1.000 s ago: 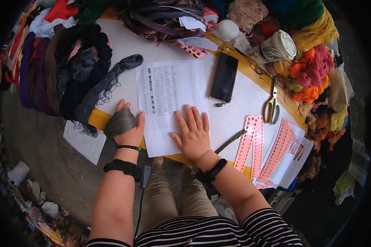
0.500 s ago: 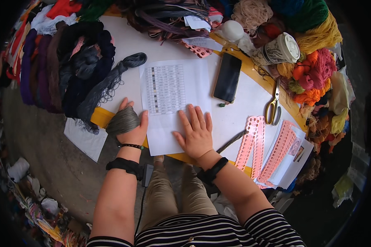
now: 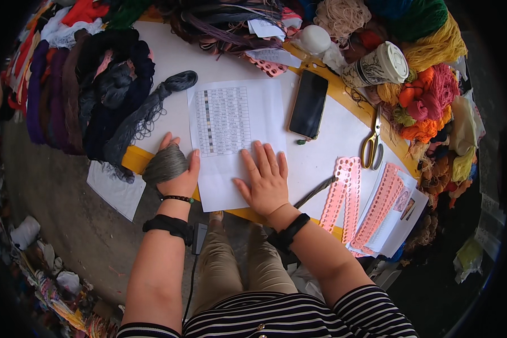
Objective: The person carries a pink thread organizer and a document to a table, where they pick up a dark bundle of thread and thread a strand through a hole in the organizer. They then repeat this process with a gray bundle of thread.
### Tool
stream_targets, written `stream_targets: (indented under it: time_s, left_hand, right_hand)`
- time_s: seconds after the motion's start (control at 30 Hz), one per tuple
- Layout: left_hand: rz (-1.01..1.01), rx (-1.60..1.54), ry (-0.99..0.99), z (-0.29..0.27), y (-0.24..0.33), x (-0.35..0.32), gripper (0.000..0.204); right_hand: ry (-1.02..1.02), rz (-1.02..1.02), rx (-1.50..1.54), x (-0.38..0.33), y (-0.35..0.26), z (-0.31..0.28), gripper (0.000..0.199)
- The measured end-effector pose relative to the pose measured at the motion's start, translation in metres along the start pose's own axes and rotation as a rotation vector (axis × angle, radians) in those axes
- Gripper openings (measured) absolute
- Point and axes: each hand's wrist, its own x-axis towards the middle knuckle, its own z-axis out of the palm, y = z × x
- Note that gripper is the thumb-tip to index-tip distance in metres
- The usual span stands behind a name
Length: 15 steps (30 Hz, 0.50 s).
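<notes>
A bundle of grey thread (image 3: 167, 164) is wrapped around my left hand (image 3: 181, 179), which holds it at the table's near edge. The thread covers most of the fingers; the thumb points up along its right side. Just right of it lies a white sheet with a printed colour chart (image 3: 225, 121). On the sheet's lower right part my right hand (image 3: 266, 186) rests flat, fingers spread, holding nothing. A dark grey skein (image 3: 146, 115) lies beyond my left hand, its knotted end beside the sheet. A dark strand bundle (image 3: 315, 191) lies right of my right hand.
Right of the sheet are a black phone (image 3: 308, 104), gold-handled scissors (image 3: 372, 147) and pink perforated strips (image 3: 343, 194). A lidded paper cup (image 3: 380, 65) leans among coloured yarn heaps (image 3: 425, 93). Dark and purple skeins (image 3: 115, 84) hang over the table's left edge.
The whole view has shifted very slightly. Both hands keep their places, the left with the grey thread, the right flat on the sheet.
</notes>
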Motion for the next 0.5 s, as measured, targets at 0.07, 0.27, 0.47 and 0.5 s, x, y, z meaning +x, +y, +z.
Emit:
stream_targets:
  time_s: [0.07, 0.27, 0.47, 0.5]
  left_hand:
    - [-0.031, -0.013, -0.021, 0.0012, 0.0015, -0.0003, 0.051]
    - [-0.034, 0.001, -0.026, -0.0007, 0.0039, 0.0008, 0.050]
    - [-0.052, -0.021, -0.030, -0.0019, 0.0051, 0.0014, 0.050]
    - [-0.053, -0.020, -0.031, -0.0022, 0.0054, 0.0014, 0.050]
  right_hand:
    - [0.004, 0.000, 0.001, -0.0009, 0.0008, 0.0009, 0.065]
    - [0.017, -0.004, 0.008, -0.0011, 0.0016, 0.0023, 0.065]
    - [0.004, -0.002, 0.011, -0.0001, 0.0007, 0.0008, 0.065]
    - [-0.002, 0.002, 0.011, 0.0000, 0.0006, 0.0000, 0.065]
